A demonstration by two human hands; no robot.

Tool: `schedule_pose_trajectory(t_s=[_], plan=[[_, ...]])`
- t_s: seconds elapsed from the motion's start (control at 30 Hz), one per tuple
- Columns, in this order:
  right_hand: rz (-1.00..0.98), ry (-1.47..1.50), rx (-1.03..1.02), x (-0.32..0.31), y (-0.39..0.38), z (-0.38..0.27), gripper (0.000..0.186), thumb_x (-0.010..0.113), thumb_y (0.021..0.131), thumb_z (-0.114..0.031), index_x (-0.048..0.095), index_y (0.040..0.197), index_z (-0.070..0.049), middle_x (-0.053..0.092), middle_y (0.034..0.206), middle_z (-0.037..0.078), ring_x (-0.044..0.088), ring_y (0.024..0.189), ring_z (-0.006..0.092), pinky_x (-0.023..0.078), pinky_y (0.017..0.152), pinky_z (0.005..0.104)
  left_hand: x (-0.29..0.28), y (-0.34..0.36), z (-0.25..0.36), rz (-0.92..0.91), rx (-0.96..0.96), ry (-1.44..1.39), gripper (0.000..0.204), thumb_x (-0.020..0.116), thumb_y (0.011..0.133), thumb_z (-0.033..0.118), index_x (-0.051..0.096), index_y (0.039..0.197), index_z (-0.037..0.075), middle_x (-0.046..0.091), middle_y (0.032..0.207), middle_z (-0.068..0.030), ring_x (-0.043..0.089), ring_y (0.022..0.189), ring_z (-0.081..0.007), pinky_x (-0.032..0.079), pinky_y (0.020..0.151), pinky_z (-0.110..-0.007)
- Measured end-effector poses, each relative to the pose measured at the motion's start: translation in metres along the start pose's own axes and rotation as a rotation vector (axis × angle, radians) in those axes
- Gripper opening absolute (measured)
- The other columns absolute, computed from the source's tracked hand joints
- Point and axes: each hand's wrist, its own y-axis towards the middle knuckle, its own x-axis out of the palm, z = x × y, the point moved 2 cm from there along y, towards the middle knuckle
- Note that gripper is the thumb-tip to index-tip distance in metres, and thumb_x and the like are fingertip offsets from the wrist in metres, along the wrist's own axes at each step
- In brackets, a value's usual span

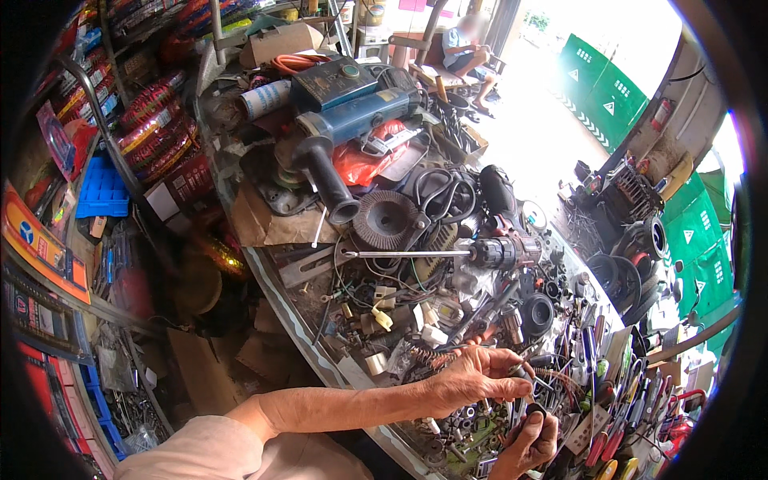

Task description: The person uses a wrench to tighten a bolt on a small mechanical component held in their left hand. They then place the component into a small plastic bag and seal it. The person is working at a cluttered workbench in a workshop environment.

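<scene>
My left hand (478, 376) reaches in over the cluttered bench, thumb and fingers pinched on a small dark part (525, 374) with a thin metal end. Just below it, my right hand (528, 442) grips a small round black piece (535, 410) between thumb and fingers. Whether the two pieces join is too small to tell. Under the hands lie loose nuts, bolts and sockets (468, 420). A coiled spring (432, 356) rests beside my left hand. Farther up the bench is a cordless drill (512, 251) with a long metal bit (412, 254).
A blue angle grinder (356, 116), a round wire brush (386, 219) and black scissors (444, 196) crowd the far bench. Pliers and screwdrivers (616, 416) stand at the right. Packed shelves with a blue crate (102, 188) line the left. A person (464, 52) sits beyond.
</scene>
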Motion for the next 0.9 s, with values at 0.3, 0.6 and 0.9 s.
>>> schedule_pose_trajectory(t_s=[0.3,0.6,0.9], plan=[[-0.227,0.225,0.542,-0.011,0.005,0.007,0.033,0.051,0.090,-0.027,0.042,0.063,-0.009,0.034,0.051,-0.004,0.030,0.040,0.0059,0.025,0.039,0.0220,0.005,-0.004,0.009,-0.066,0.050,0.003,0.030,0.070,0.082,0.004,0.058,0.109,0.001,0.064,0.099,-0.0039,0.062,0.093,-0.0089,0.049,0.085,-0.021],[-0.035,0.109,0.338,-0.012,-0.001,0.019,0.025,0.054,0.093,-0.024,0.056,0.078,-0.004,0.054,0.060,-0.001,0.043,0.043,0.0031,0.030,0.037,0.0188,0.003,-0.001,0.004,-0.037,0.054,-0.012,0.028,0.068,0.082,-0.001,0.059,0.108,0.000,0.063,0.102,-0.0054,0.061,0.093,-0.0102,0.051,0.082,-0.023],[-0.233,0.450,0.711,-0.029,0.008,0.021,0.028,0.057,0.088,-0.026,0.058,0.074,-0.001,0.058,0.063,0.003,0.046,0.044,0.0059,0.032,0.036,0.0203,0.004,-0.004,0.001,0.008,0.020,0.063,0.033,0.072,0.081,0.006,0.059,0.110,0.000,0.066,0.093,-0.0038,0.062,0.087,-0.0087,0.051,0.077,-0.021]])
